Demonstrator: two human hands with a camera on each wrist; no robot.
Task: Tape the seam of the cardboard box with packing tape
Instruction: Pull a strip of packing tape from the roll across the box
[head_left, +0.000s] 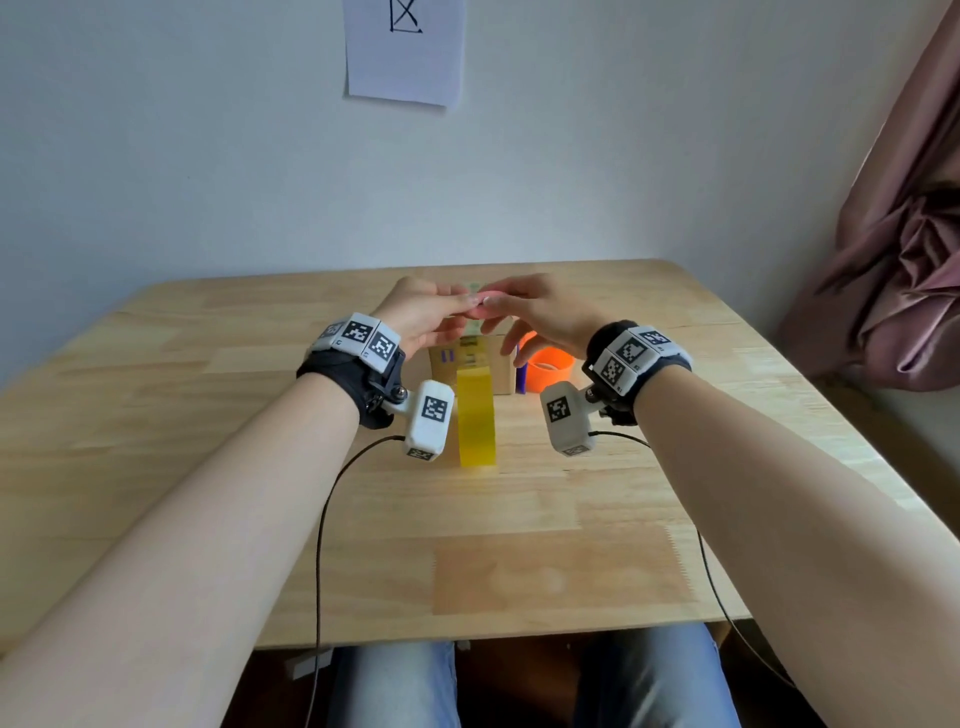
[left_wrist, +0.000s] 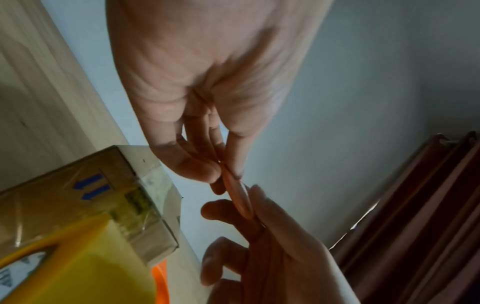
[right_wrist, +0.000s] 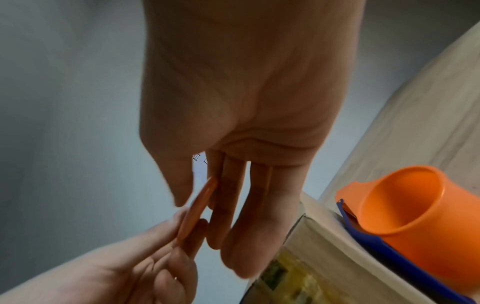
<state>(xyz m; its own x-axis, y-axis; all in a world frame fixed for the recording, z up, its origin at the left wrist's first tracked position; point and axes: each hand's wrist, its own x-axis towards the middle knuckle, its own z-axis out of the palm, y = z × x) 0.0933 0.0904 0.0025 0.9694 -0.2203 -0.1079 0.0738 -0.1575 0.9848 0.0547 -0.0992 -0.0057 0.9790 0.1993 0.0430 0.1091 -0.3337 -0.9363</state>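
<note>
Hands meet up in the air above the cardboard box (head_left: 470, 364), which sits on the wooden bench (head_left: 260, 415) toward the far side. The left hand (head_left: 423, 317) pinches one end of a thin, flat pink thing (left_wrist: 237, 195) between thumb and fingers. The right hand (head_left: 540, 317) touches its other end with thumb and fingers, and its other fingers hang down straight. I cannot tell what the pink thing is; it may be a small cutter or a card. Both hands are close together on it, high over the box. A big yellow roll of packing tape (head_left: 475, 418) stands on its edge on the bench, just in front of the box, and nobody is holding it. An orange cup (head_left: 550, 369) sits just beside the box on the right, with something blue (right_wrist: 369, 236) next to it. The box already looks shiny with clear tape on its side, but I cannot see the top seam well. What could go wrong? The pink thing could slip and fall, since only fingertips hold it. The tape roll could tip or roll away if an arm bumps it, because it stands on a thin edge. The cup is close, so a wide swing of the right hand might knock it over. Tape could also stick to itself when pulled.
</note>
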